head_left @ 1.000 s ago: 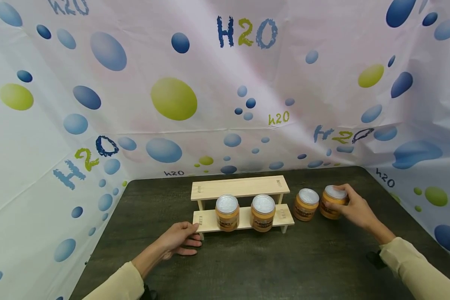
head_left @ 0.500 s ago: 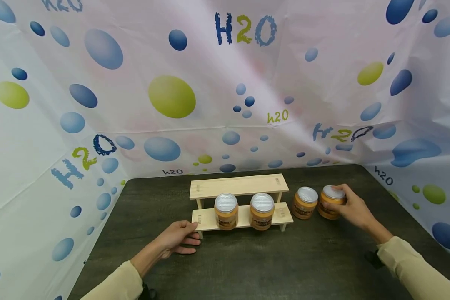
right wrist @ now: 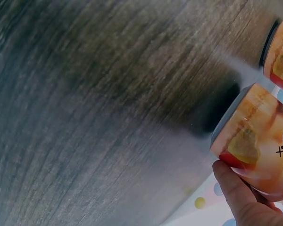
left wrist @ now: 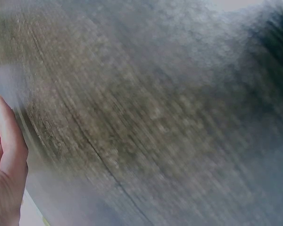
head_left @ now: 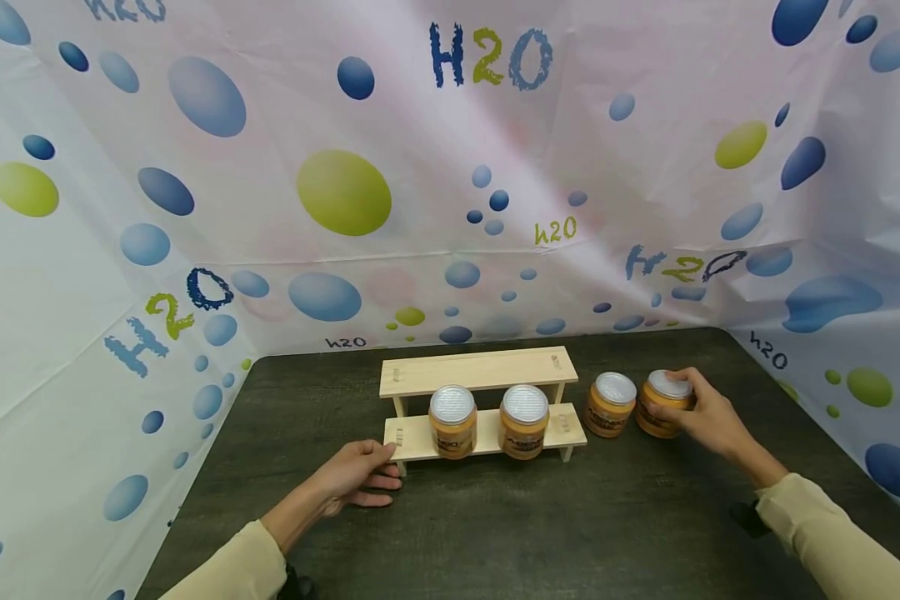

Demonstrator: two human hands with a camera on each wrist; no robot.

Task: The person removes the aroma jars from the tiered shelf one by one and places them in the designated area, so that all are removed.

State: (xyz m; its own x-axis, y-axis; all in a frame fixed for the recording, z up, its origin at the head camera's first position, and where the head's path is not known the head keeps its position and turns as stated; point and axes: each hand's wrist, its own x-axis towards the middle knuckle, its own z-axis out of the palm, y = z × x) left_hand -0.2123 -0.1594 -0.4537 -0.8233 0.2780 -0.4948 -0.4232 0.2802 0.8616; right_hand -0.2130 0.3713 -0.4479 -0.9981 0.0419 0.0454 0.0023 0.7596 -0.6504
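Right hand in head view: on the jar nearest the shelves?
No, the right hand grips the rightmost jar, with another jar between it and the lower shelf.

The head view is evenly lit and mostly sharp. A soft streak of pale glare runs down the printed sheet [head_left: 420, 210] behind the dark tabletop [head_left: 510, 529], and silvery lids [head_left: 526, 403] on the orange jars [head_left: 524, 439] catch bright light. In the left wrist view the tabletop blurs into smears, with whitish glare upon it. The right wrist view has a bluish cast; deep shadow lies on the tabletop beside the nearer orange jar [right wrist: 254, 139], whose print is clearer.
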